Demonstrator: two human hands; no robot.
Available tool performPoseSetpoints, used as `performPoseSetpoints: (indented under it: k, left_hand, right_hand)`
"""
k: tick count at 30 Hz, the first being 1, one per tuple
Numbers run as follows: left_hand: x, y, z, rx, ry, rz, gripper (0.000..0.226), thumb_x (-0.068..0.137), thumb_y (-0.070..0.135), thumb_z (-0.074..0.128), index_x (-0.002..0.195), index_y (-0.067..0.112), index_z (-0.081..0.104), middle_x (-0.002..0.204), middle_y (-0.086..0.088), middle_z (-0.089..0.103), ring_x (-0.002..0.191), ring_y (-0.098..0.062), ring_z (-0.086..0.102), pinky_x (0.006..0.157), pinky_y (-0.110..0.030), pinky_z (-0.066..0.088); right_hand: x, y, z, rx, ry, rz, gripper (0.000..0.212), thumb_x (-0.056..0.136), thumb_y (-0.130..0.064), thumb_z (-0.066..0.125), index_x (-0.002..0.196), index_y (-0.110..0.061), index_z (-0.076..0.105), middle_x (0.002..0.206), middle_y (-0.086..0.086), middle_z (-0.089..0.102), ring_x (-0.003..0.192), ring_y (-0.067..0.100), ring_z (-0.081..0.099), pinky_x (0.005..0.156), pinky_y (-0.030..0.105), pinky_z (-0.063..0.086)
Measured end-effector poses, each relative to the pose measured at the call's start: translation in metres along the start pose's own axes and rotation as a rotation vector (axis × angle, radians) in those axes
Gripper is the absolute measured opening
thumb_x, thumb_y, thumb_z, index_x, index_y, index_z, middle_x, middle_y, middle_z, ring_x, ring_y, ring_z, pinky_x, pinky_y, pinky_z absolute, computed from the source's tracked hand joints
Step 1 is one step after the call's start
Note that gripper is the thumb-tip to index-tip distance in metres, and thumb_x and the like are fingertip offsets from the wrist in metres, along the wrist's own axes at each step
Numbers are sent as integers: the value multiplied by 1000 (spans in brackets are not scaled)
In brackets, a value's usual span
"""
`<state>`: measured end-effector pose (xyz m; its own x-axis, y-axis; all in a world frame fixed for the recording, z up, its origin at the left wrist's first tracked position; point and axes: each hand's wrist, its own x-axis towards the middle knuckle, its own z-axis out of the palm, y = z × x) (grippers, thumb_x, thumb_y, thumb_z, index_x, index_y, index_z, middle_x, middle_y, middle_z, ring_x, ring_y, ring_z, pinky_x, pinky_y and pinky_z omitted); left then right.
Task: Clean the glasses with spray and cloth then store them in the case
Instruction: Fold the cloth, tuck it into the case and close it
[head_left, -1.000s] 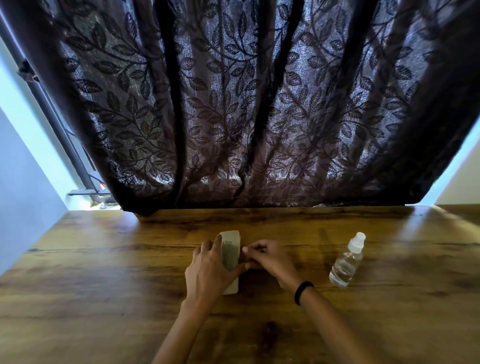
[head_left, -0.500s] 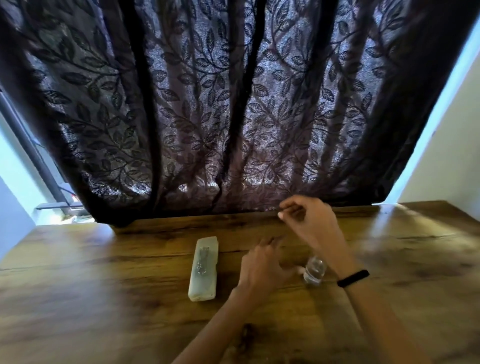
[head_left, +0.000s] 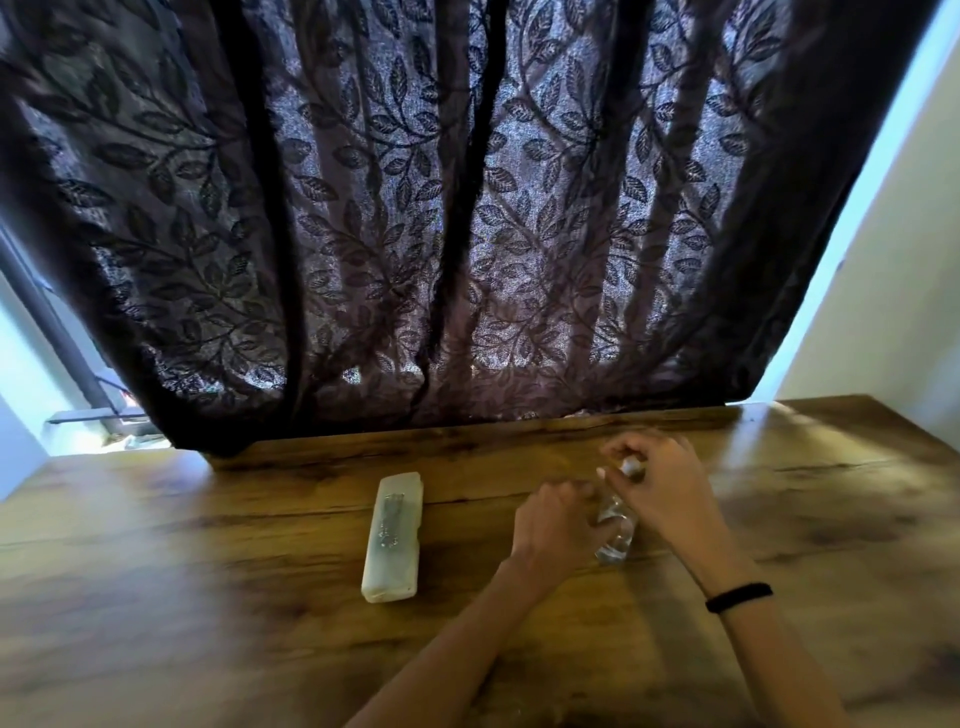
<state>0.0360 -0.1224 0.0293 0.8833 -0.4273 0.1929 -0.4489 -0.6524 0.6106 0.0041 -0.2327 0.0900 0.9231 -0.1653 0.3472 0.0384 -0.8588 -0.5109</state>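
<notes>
The left hand (head_left: 556, 525) grips the body of the clear spray bottle (head_left: 617, 540) on the wooden table (head_left: 208, 571); the right hand (head_left: 665, 488) curls its fingers round the cap (head_left: 631, 466). The pale case (head_left: 393, 540) lies left of both hands

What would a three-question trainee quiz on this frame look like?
1. True or false: the case lies on the table, touched by neither hand.
2. What does the left hand grip? A. case B. spray bottle C. nothing
3. Which wrist wears the black band?
Key: 1 true; 2 B; 3 right.
</notes>
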Motion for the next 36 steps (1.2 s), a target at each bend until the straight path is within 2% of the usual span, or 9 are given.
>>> performPoseSetpoints:
  k: [4, 8, 13, 22, 26, 30, 31, 33, 36]
  left_hand:
    - [-1, -4, -2, -8, 43, 28, 37, 74, 43, 69, 100, 18, 62, 88, 0, 71, 75, -17, 65, 61, -28, 50]
    - [0, -17, -8, -11, 79, -5, 33, 75, 38, 68, 100, 19, 63, 88, 1, 72, 75, -15, 66, 68, -34, 56]
    - [7, -44, -34, 36, 214, -18, 30, 73, 42, 70, 94, 23, 61, 85, 6, 71, 62, -4, 57, 48, -8, 35]
    - [25, -103, -97, 100, 324, -232, 28, 66, 46, 74, 77, 24, 63, 62, 10, 54, 60, -13, 53, 50, -24, 32]
    - [27, -122, -108, 130, 301, -289, 33, 66, 47, 74, 81, 19, 65, 70, 3, 64, 70, -20, 63, 54, -26, 38]
    - [25, -132, -106, 110, 302, -305, 33, 68, 47, 72, 79, 17, 63, 71, 1, 65, 71, -22, 64, 54, -27, 40]
    - [24, -133, -105, 106, 305, -308, 33, 69, 46, 71, 81, 17, 63, 73, -2, 67, 72, -23, 64, 55, -29, 41]
    - [22, -135, -103, 107, 311, -300, 32, 71, 43, 70, 83, 15, 62, 76, -4, 68, 73, -25, 64, 55, -30, 41]
    - [20, -139, -102, 100, 314, -264, 29, 76, 36, 67, 92, 13, 61, 79, -5, 67, 77, -26, 64, 54, -30, 43]
  right_hand:
    - [4, -9, 12, -5, -22, -13, 15, 81, -4, 60, 86, -17, 67, 96, 1, 69, 96, 25, 57, 87, 34, 44]
    - [10, -22, 24, -3, -50, -51, 16, 82, -4, 60, 84, -17, 67, 95, 1, 69, 95, 23, 57, 82, 29, 46]
    - [25, -44, 35, 119, -32, -127, 14, 79, -2, 64, 84, -14, 68, 92, 2, 69, 93, 21, 58, 83, 28, 46]
    - [73, -96, 81, 293, -64, -277, 18, 82, -4, 64, 99, -7, 66, 102, 10, 68, 99, 23, 59, 91, 40, 50]
    - [81, -103, 98, 277, -109, -345, 24, 86, -5, 59, 109, -10, 64, 109, 8, 68, 100, 17, 62, 92, 29, 49]
    - [81, -98, 110, 235, -171, -354, 31, 87, -8, 57, 117, -16, 60, 112, 6, 67, 62, -2, 48, 64, 10, 39]
    - [80, -98, 112, 233, -184, -351, 33, 87, -8, 57, 119, -16, 59, 114, 5, 66, 66, 5, 53, 63, 8, 37]
    - [78, -98, 114, 260, -207, -360, 36, 87, -7, 57, 123, -16, 56, 123, 4, 62, 101, 16, 61, 81, 12, 43]
    - [74, -98, 118, 292, -251, -385, 46, 88, -10, 58, 131, -17, 47, 136, 4, 51, 124, 17, 47, 102, 29, 41]
